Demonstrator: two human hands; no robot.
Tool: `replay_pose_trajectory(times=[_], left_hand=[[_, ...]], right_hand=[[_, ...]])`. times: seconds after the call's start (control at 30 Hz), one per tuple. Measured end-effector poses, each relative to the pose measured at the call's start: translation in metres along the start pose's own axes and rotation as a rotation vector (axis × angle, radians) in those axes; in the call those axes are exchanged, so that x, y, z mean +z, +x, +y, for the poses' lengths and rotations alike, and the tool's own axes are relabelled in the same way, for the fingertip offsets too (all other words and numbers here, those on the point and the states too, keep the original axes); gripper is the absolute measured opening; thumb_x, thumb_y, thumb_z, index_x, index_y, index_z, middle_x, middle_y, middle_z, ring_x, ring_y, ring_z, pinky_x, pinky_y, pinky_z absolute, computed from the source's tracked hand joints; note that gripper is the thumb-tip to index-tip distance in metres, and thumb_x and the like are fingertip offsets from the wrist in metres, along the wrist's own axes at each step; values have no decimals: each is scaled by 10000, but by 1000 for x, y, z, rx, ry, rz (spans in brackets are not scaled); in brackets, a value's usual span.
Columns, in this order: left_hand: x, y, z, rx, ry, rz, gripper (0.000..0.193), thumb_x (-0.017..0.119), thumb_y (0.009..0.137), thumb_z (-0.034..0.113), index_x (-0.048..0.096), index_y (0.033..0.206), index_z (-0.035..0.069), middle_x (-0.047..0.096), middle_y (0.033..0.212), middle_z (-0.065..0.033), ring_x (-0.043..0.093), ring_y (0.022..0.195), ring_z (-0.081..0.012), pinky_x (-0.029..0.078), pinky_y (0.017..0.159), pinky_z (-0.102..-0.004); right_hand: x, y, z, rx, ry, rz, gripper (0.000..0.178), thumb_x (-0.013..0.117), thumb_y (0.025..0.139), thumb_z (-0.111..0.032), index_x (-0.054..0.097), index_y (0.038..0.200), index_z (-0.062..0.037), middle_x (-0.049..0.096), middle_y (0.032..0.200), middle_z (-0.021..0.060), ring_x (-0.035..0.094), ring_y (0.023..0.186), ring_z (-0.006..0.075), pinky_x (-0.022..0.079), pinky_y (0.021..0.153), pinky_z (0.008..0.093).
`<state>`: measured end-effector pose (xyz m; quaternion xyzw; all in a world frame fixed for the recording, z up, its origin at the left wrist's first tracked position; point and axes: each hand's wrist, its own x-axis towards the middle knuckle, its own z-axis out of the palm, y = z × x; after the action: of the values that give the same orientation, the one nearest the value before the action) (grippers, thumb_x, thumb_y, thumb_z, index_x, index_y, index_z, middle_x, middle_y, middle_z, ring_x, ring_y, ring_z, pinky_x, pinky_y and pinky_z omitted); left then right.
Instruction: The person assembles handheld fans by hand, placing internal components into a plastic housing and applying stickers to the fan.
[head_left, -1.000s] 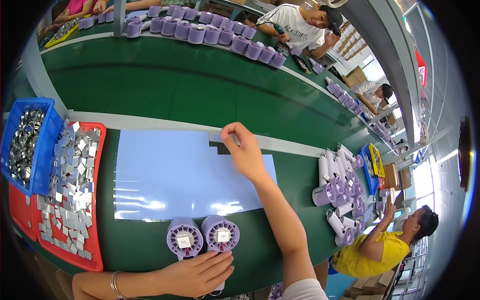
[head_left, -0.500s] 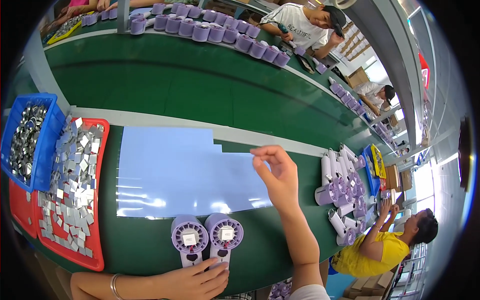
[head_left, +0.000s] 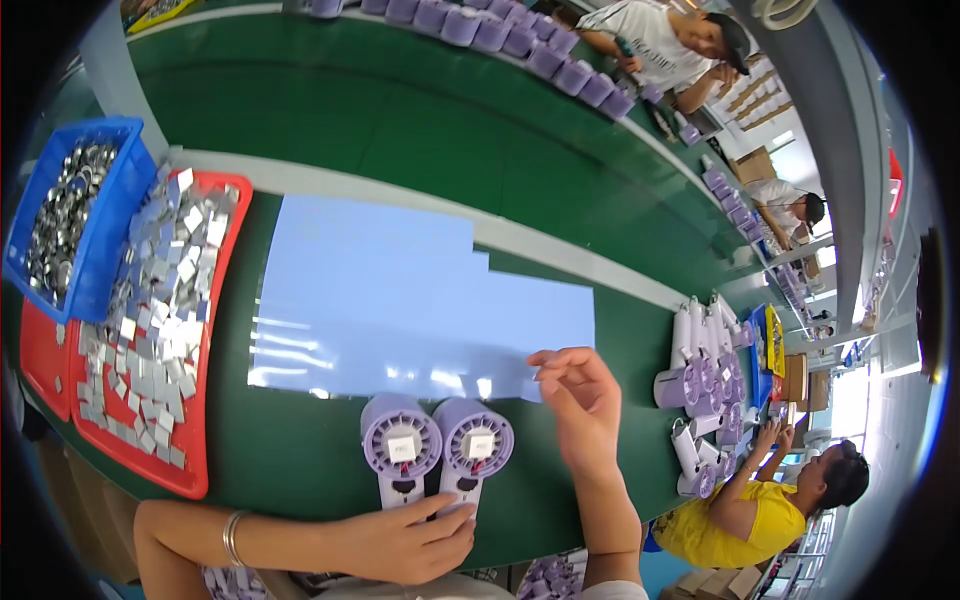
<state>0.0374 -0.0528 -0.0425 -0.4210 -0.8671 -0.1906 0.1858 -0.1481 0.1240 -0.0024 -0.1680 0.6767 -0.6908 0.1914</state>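
Note:
Two lilac handheld fans (head_left: 402, 440) lie side by side in front of me, round heads away from me, each with a white square pad at its hub. Across their white handles rests my left hand (head_left: 415, 540), fingers closed over them, the right-hand fan (head_left: 478, 443) nearest its fingertips. My right hand (head_left: 585, 400) is raised right of the fans, over the lower right corner of a glossy blue sheet (head_left: 400, 300). Its thumb and fingertips are curled together; anything between them is too small to make out. The sheet has a stepped far edge.
At left, a red tray (head_left: 225, 290) holds many silvery square pieces. A blue bin (head_left: 100, 230) of round metal parts stands beside it. More lilac fans (head_left: 676, 387) are piled at right, near a person in yellow (head_left: 730, 520). Co-workers sit beyond the green bench (head_left: 400, 130).
My right hand has come back from the sheet's far right edge toward its near right corner. My left hand stays on the fan handles. The whole view has shifted somewhat.

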Motion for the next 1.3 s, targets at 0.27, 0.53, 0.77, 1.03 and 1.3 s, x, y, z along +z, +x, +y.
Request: replay_pose_trajectory(times=[0.27,0.53,0.77,1.03,1.3], left_hand=[[5,4,-12,51,-47,-10,287,571,871,265,660,1039,50,647,1131,-75,597,1159,-257,444,1057,-446],[9,2,-15,-12,-57,37,262,558,860,242,675,998,52,651,1130,-71,581,1184,-248,439,1088,-453],[7,-5,-13,19,-43,14,293,546,875,246,662,1036,31,651,1156,-85,583,1198,-252,437,1095,-446],[10,1,-12,20,-60,15,283,548,881,233,667,1037,30,652,1156,-81,583,1194,-237,445,1091,-433],[9,2,-12,-8,-73,11,260,564,866,217,673,1031,48,658,1139,-64,579,1181,-213,442,1095,-422]], right_hand=[[3,-24,-6,-87,-100,47,206,635,848,122,551,1004,17,590,1186,204,596,995,149,485,853,290],[23,-30,-7,-220,-318,-56,274,728,758,82,542,907,-53,689,754,106,608,1120,316,422,1010,460],[33,-37,-6,-260,-503,-155,284,733,739,64,540,876,-94,701,728,68,606,1156,317,220,1130,589],[28,-35,-1,-256,-503,-60,268,725,742,69,546,869,-85,687,709,56,602,1148,326,246,1115,581],[26,-32,-3,-268,-571,-71,269,721,734,63,537,854,-90,676,696,51,610,1133,332,268,1101,591]])
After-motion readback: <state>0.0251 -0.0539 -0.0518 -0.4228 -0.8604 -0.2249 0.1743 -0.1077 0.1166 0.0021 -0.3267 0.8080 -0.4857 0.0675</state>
